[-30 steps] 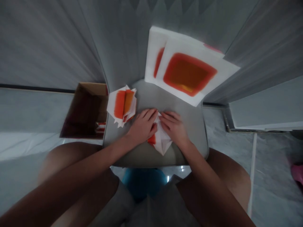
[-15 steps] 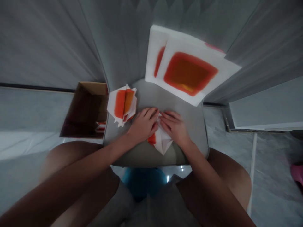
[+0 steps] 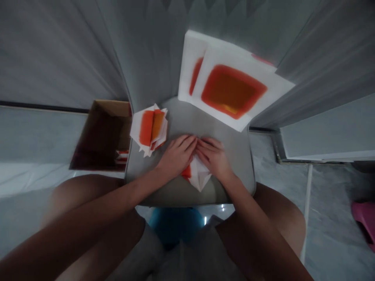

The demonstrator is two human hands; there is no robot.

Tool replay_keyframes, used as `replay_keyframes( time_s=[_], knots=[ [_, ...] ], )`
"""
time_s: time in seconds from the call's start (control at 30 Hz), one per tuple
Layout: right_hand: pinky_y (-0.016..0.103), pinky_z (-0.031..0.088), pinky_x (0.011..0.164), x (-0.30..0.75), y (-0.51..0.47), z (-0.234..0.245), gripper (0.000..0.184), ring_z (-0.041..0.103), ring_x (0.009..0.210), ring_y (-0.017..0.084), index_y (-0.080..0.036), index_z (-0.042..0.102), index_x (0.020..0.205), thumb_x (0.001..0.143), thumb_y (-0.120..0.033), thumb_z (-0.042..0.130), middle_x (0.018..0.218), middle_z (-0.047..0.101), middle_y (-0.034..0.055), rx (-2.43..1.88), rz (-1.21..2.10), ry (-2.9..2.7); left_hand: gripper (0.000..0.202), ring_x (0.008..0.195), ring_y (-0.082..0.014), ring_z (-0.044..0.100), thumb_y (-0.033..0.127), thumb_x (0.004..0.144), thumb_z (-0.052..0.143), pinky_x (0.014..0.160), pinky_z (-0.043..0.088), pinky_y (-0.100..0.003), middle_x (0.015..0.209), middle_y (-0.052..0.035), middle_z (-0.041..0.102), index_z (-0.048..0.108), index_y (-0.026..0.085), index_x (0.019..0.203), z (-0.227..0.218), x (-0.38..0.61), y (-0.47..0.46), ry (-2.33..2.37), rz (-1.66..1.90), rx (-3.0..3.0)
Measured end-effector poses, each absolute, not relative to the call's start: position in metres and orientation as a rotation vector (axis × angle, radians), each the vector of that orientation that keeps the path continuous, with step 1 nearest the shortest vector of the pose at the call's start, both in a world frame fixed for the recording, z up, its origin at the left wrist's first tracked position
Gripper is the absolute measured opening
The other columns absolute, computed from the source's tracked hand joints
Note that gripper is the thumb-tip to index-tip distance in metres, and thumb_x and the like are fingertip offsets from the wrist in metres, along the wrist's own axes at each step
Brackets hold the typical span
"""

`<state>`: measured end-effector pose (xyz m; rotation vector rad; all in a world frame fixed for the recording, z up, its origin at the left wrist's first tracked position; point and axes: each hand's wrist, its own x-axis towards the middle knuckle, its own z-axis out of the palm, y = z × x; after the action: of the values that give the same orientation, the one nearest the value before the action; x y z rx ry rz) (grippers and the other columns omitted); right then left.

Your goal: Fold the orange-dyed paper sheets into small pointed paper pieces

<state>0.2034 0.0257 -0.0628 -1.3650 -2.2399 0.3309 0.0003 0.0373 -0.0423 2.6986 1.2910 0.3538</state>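
Observation:
Under both hands lies a partly folded sheet of paper (image 3: 200, 176), white with an orange-red patch, its pointed corner towards me on the grey chair seat (image 3: 187, 121). My left hand (image 3: 179, 155) covers the paper's left side, fingers closed together on its far edge. From the other side my right hand (image 3: 214, 156) grips it, fingertips meeting those of the left. The far part of the paper is hidden beneath the fingers. To the left sits a pile of folded papers (image 3: 149, 130) in white, red and orange.
Flat white sheets (image 3: 234, 91) with red and gold squares lean at the back right of the seat. Left of the seat, an open cardboard box (image 3: 96, 136) holds a few folded papers. A blue round object (image 3: 175, 224) is below; a pink item (image 3: 363, 218) lies far right.
My fingertips have come closer together over the far edge of the paper. The whole view has shifted slightly; the pile and sheets stay in place.

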Motion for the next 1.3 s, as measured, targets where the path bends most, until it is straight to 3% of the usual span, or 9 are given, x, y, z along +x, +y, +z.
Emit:
replay_keyframes(
  time_s=[0.13,0.37,0.6,0.77,1.0,1.3],
  knots=[
    [0.05,0.05,0.108,0.203,0.025,-0.061,0.032,0.062,0.132,0.029,-0.026,0.077,0.126,0.107,-0.032,0.052,0.132,0.075,0.0038,-1.379,0.312,-2.251,0.047,0.145,-0.0295,0.049,0.026,0.108,0.041,0.116,0.047,-0.047,0.154,-0.0129,0.058,0.056,0.012,0.15,-0.047,-0.001,0.035,1.279,0.394,2.703],
    [0.05,0.05,0.106,0.203,0.026,-0.063,0.032,0.064,0.13,0.029,-0.024,0.078,0.123,0.107,-0.034,0.052,0.129,0.077,0.0055,-1.34,0.277,-2.242,0.053,0.158,-0.0275,0.034,0.023,0.109,0.033,0.13,0.033,-0.043,0.165,-0.0163,0.044,0.047,0.002,0.155,-0.05,0.001,0.036,1.248,0.316,2.76],
    [0.051,0.05,0.111,0.203,0.026,-0.062,0.032,0.064,0.13,0.028,-0.025,0.078,0.122,0.107,-0.036,0.052,0.128,0.077,0.0064,-1.341,0.38,-2.164,0.053,0.156,-0.0298,0.038,0.025,0.108,0.036,0.127,0.037,-0.046,0.165,-0.0151,0.043,0.048,0.004,0.156,-0.048,0.0,0.037,1.257,0.32,2.724],
    [0.049,0.052,0.111,0.204,0.032,-0.059,0.04,0.066,0.124,0.025,-0.024,0.075,0.128,0.109,-0.038,0.044,0.129,0.075,0.0084,-1.361,0.426,-1.975,0.052,0.157,-0.0294,0.036,0.024,0.108,0.038,0.126,0.039,-0.048,0.165,-0.0148,0.044,0.048,0.007,0.156,-0.046,0.001,0.036,1.251,0.328,2.694],
    [0.056,0.049,0.11,0.198,0.027,-0.06,0.041,0.058,0.136,0.033,-0.021,0.073,0.134,0.109,-0.037,0.044,0.141,0.069,0.0111,-1.473,0.2,-2.219,0.053,0.156,-0.0301,0.036,0.023,0.108,0.038,0.127,0.038,-0.047,0.164,-0.016,0.044,0.048,0.003,0.156,-0.046,0.002,0.035,1.272,0.301,2.701],
    [0.064,0.041,0.119,0.226,0.007,-0.059,0.042,0.046,0.149,0.035,-0.023,0.069,0.139,0.109,-0.035,0.043,0.155,0.058,0.01,-1.451,0.224,-2.28,0.053,0.157,-0.0287,0.035,0.023,0.108,0.037,0.13,0.033,-0.044,0.165,-0.0157,0.043,0.047,0.003,0.156,-0.045,0.003,0.035,1.29,0.268,2.717]
  ],
)
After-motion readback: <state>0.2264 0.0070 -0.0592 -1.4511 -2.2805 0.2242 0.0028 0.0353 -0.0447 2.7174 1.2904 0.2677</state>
